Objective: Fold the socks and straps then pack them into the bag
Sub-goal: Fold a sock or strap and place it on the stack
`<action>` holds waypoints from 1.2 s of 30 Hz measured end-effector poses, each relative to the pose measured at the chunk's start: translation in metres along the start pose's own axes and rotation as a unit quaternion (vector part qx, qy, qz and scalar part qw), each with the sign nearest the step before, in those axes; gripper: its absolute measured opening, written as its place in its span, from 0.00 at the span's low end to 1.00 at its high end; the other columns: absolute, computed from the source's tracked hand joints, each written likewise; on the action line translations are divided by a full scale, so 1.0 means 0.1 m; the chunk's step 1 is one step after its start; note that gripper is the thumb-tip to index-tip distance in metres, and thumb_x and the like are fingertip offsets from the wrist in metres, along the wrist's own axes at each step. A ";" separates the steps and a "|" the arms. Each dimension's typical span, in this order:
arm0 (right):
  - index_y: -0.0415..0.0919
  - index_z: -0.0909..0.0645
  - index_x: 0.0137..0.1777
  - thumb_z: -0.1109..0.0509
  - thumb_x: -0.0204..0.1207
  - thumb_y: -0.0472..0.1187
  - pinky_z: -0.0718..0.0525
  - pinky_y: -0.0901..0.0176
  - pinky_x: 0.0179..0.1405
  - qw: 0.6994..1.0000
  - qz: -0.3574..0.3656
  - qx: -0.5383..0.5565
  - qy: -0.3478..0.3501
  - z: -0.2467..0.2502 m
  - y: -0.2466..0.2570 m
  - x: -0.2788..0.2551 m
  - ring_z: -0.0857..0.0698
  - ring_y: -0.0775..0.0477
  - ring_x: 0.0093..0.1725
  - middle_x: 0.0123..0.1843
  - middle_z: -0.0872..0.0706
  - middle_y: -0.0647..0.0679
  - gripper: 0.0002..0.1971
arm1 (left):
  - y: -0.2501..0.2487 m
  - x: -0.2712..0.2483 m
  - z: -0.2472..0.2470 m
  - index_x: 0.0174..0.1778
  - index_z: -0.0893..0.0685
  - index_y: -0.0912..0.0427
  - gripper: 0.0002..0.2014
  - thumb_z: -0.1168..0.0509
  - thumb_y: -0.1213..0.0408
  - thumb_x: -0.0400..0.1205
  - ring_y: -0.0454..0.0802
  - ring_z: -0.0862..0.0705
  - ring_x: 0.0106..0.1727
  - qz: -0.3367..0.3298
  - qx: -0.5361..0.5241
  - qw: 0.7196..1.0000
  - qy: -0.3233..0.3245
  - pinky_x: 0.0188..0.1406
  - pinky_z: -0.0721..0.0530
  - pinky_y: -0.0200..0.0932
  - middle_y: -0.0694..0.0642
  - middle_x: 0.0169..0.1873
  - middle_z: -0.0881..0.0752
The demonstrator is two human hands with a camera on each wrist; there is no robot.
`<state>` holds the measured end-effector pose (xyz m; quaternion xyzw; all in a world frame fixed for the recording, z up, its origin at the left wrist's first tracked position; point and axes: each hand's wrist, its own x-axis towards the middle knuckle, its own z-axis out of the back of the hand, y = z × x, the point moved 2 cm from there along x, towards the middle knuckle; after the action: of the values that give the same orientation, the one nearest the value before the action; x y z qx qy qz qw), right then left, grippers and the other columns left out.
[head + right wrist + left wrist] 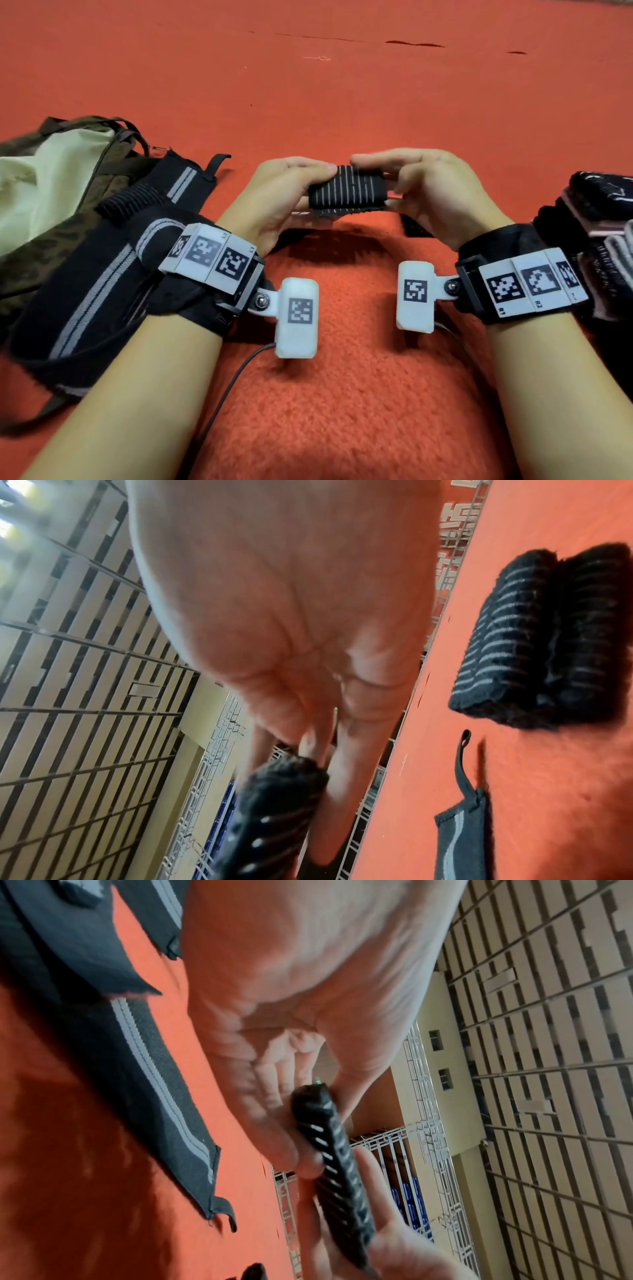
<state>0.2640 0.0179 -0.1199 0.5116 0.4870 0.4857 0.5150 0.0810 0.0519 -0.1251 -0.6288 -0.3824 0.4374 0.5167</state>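
Head view shows both sets of fingers [308, 169] curled round a folded black strap [347, 187] with thin pale stripes, held up clear of the red carpet [342, 85]. The left hand [281, 198] pinches its left end between thumb and fingers; the right hand [431, 185] grips the right end the same way. Under the left forearm lie unfolded black straps [102, 274] with grey bands, partly over a camouflage bag [44, 178] with pale lining, at the far left. At the right edge, beside the right wrist, sits a pile of folded dark pieces [603, 219]; what they are is unclear.
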 end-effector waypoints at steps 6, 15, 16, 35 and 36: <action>0.37 0.11 0.60 0.28 0.83 0.43 0.08 0.56 0.41 0.997 -0.050 -0.054 0.013 -0.01 0.02 -0.05 0.07 0.45 0.47 0.49 0.06 0.42 0.12 | -0.04 -0.02 -0.06 0.55 0.11 0.60 0.06 0.28 0.65 0.84 0.53 0.09 0.42 -0.078 0.040 0.996 -0.008 0.37 0.07 0.55 0.61 0.47 0.11; 0.38 0.09 0.51 0.26 0.77 0.26 0.09 0.54 0.39 0.994 0.030 -0.048 -0.088 0.24 0.20 -0.13 0.06 0.42 0.45 0.44 0.08 0.41 0.09 | -0.17 0.05 -0.44 0.51 0.11 0.65 0.05 0.29 0.76 0.82 0.45 0.13 0.30 -0.118 0.024 0.992 -0.035 0.24 0.16 0.36 0.63 0.41 0.12; 0.38 0.10 0.51 0.25 0.77 0.27 0.09 0.55 0.38 0.992 0.043 -0.032 -0.111 0.33 0.24 -0.15 0.06 0.42 0.45 0.44 0.08 0.42 0.08 | -0.23 0.11 -0.54 0.51 0.11 0.64 0.05 0.28 0.76 0.82 0.47 0.12 0.33 -0.121 0.022 0.992 -0.029 0.24 0.15 0.37 0.63 0.42 0.11; 0.48 0.13 0.45 0.13 0.66 0.39 0.08 0.47 0.53 0.906 -0.088 -0.251 -0.329 1.16 -0.31 -0.01 0.09 0.45 0.50 0.56 0.11 0.42 0.13 | 0.41 0.76 -1.20 0.31 0.10 0.54 0.12 0.15 0.55 0.62 0.56 0.07 0.41 -0.010 0.117 0.990 -0.082 0.44 0.07 0.60 0.54 0.35 0.07; 0.48 0.13 0.45 0.13 0.66 0.40 0.08 0.47 0.53 0.906 -0.094 -0.252 -0.326 1.15 -0.34 -0.01 0.09 0.44 0.51 0.57 0.10 0.42 0.13 | 0.44 0.76 -1.20 0.34 0.10 0.54 0.12 0.15 0.56 0.63 0.56 0.07 0.41 -0.009 0.118 0.990 -0.077 0.42 0.07 0.58 0.55 0.36 0.07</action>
<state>0.3790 0.0109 -0.1534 0.4470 0.1989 0.3476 0.7999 0.2203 0.0775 -0.1703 -0.5243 -0.3725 0.5218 0.5603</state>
